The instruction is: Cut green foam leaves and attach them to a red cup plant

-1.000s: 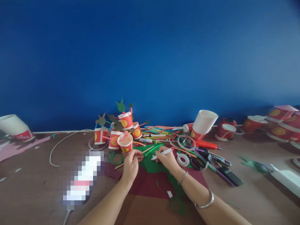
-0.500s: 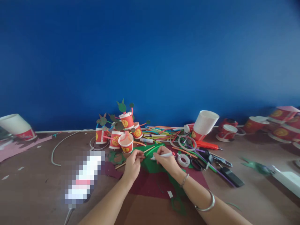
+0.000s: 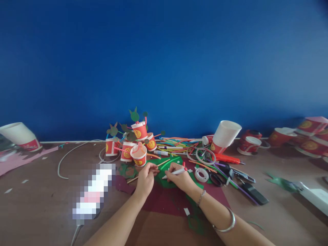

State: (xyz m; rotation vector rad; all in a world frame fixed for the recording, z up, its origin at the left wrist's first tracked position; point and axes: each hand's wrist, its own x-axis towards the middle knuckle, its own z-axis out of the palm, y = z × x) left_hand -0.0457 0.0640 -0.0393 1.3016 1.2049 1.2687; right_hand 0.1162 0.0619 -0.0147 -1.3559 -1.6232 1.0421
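Note:
A white marker (image 3: 176,171) with a red end is gripped in my right hand (image 3: 182,177), its tip pointing left over the green paper (image 3: 167,181). My left hand (image 3: 146,177) has its fingers pressed together at the left edge of that paper; what they pinch, if anything, is too small to make out. A thin wooden stick (image 3: 132,179) shows on the left of this hand, and another stick-like piece (image 3: 164,163) lies beyond its fingertips. Dark red paper (image 3: 164,205) lies beneath the green paper. Paper-cup figures (image 3: 139,154) with green paper parts stand behind my left hand.
To the right are a tape roll (image 3: 201,175), black scissors (image 3: 216,179), a red tool (image 3: 228,158), a black object (image 3: 253,193) and stacked white cups (image 3: 227,133). Colourful sticks (image 3: 176,143) lie by the blue wall. A blurred-out lit device (image 3: 93,191) is at the left.
My right hand has shifted slightly, and the marker tip now lies a little further left and lower. My left hand is nearly still. The whole view has moved slightly.

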